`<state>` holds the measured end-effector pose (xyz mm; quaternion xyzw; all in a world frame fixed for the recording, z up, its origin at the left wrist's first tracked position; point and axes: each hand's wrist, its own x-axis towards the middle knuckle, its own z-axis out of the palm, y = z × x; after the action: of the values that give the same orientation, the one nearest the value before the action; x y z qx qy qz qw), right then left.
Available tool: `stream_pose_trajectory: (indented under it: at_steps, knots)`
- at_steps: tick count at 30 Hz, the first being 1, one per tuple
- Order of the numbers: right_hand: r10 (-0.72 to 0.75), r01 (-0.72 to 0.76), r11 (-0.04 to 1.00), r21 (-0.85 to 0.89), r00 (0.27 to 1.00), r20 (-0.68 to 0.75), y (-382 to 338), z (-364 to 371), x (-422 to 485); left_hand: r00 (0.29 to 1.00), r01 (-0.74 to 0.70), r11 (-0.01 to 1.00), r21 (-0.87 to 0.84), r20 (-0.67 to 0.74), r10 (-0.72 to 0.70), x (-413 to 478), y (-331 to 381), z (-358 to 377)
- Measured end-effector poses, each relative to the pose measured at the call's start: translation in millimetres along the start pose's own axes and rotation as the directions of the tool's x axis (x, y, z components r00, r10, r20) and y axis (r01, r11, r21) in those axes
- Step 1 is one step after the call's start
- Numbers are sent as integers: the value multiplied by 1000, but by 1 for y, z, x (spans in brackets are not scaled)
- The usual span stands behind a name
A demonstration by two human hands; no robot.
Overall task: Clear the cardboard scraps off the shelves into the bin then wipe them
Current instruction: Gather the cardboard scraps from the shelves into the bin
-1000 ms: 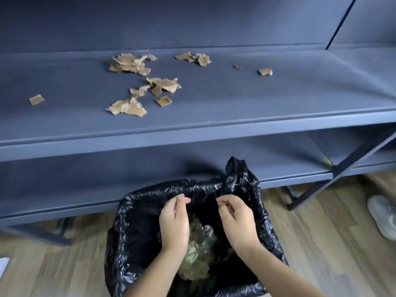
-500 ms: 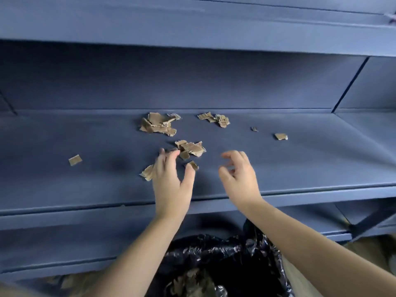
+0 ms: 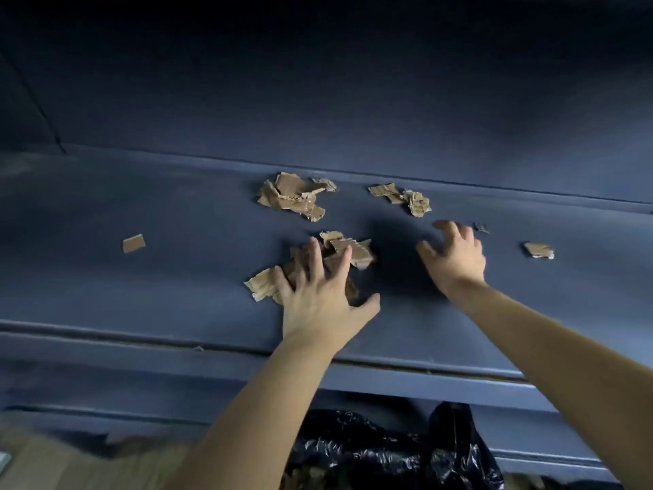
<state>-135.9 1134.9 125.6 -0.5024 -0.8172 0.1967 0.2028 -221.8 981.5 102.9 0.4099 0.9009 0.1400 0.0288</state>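
Left fingers (image 3: 314, 256) press jagged cardboard scraps (image 3: 357, 251), outstretched; right fingers (image 3: 456, 231) splay empty over matte shelf (image 3: 176, 277).

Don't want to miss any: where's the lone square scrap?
In the head view, the lone square scrap lies on the shelf, far left, apart from the pile under the left hand.

A: From where is the scene viewed?
B: Only one view is given. It is taken from the person's head, faced forward and down, close over the shelf (image 3: 169, 284).
A: What is caught lowest?
B: The bin bag (image 3: 371, 450), cut by the bottom edge.
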Motion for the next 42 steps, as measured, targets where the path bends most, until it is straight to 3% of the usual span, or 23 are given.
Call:
stream_pose_trajectory:
  at_steps: [4,14,24,29,36,39,42]
  knots:
    - [84,-85,995,-47,996,-28,30,-10,24,993,-46,992,115,115,32,5,11,3]
    - [103,-106,990,-92,994,-38,78,-35,54,977,-138,990,40,169,130,19,102,26]
    - [54,-38,994,-104,986,157,99,-44,79,984,-72,997,28,164,66,32,140,37]
    - [-138,154,987,-50,961,241,73,-29,69,988,-67,997,-26,138,70,31,135,35]
    - [-263,250,965,82,913,312,9,8,30,998,-25,988,-153,55,33,28,89,20]
    - [-304,275,951,139,915,265,-17,19,19,999,-38,987,-158,-9,37,26,52,5]
    - [-241,233,970,67,954,177,-29,21,36,995,-67,982,-175,-91,52,36,16,-10]
